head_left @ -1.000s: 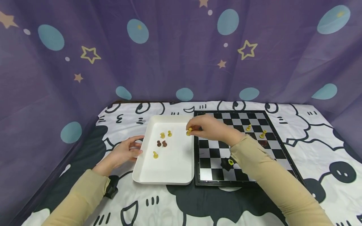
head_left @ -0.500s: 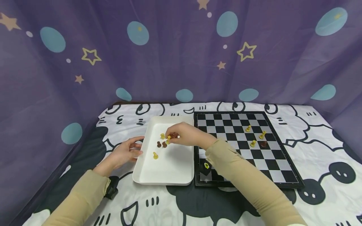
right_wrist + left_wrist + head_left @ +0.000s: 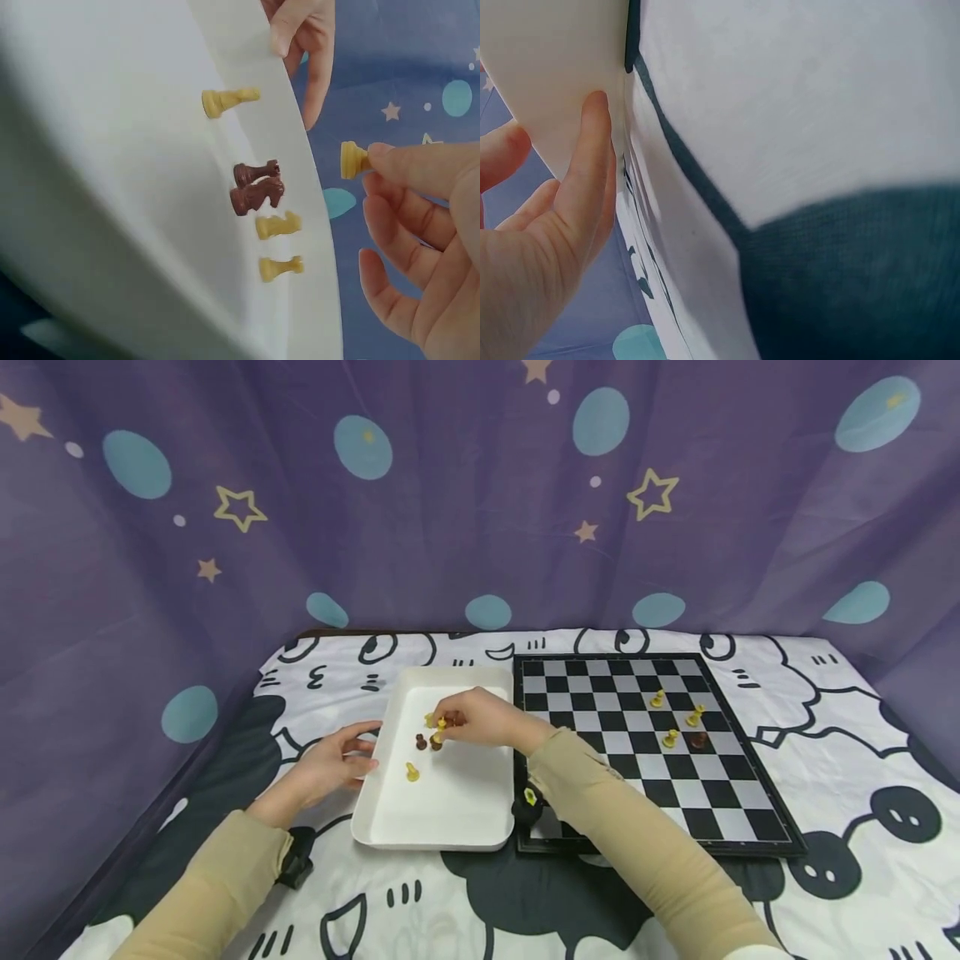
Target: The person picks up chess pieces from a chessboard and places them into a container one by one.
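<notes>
Between thumb and fingertips, my right hand (image 3: pixel 476 717) pinches a yellow chess piece (image 3: pixel 352 160) whose base shows in the right wrist view; its top is hidden by the fingers. This hand hovers over the white tray (image 3: pixel 472 810), close above the pieces lying there. Those include a brown knight (image 3: pixel 257 196), a brown rook (image 3: pixel 255 173), a yellow knight (image 3: pixel 278 225), a yellow rook (image 3: pixel 281 268) and another yellow piece (image 3: pixel 412 772) nearer to me. My left hand (image 3: pixel 337 764) rests its loosely extended fingers against the tray's left side, the thumb at the rim.
Right of the tray lies a black-framed chessboard (image 3: pixel 622 678). On its right half are several chess pieces, among them a yellow one (image 3: pixel 670 739) beside a brown one (image 3: pixel 699 741). A patterned cloth (image 3: pixel 405 914) covers the table, with a purple curtain (image 3: pixel 420 552) behind.
My right hand has moved left from the tray's right edge to above the loose pieces, carrying the yellow chess piece. More of the chessboard is uncovered. The left hand has stayed at the tray.
</notes>
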The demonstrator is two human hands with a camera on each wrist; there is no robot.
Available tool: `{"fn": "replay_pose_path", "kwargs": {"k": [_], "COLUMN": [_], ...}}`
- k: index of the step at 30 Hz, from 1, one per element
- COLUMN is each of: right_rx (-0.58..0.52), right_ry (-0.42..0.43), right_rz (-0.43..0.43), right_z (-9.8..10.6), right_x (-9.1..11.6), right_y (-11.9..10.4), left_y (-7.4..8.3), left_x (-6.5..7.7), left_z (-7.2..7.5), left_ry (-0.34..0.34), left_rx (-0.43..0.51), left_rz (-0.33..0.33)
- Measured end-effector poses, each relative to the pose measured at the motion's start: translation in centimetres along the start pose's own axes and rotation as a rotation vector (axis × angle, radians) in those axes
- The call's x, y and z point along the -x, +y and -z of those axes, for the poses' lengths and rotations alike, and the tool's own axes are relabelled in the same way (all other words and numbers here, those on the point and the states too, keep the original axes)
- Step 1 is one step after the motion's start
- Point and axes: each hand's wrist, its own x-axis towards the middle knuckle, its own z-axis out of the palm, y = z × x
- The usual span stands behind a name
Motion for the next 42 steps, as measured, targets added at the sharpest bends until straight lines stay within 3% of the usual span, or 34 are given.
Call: {"fn": "replay_pose_path", "kwargs": {"k": [9, 16, 21, 34, 42], "right_rx": [0.001, -0.081, -0.032, 0.094, 0.092], "right_ry": [-0.004, -0.048, -0.102, -0.241, -0.277], "right_rz": [0.048, -0.011, -0.051, -0.03, -0.093], "right_z": [0.9, 0.0, -0.8, -2.3, -3.1], "right_x": [-1.0, -2.0, -2.4, -2.9, -2.7], "right_y": [-1.3, -1.1, -0.7, -0.4, -0.5], "left_y": [-0.1, -0.1, -0.2, -0.2, -0.2], "left_x": [-0.1, -0.1, -0.1, -0.1, -0.1], "left_z": [0.1, 0.1, 0.1, 0.2, 0.1], "left_ry": [-0.003, -0.015, -0.019, -0.02, -0.015], "left_rx": [0.005, 0.007, 0.009, 0.018, 0.018], "left_rz": [-0.003, -0.003, -0.006, -0.015, -0.015]}}
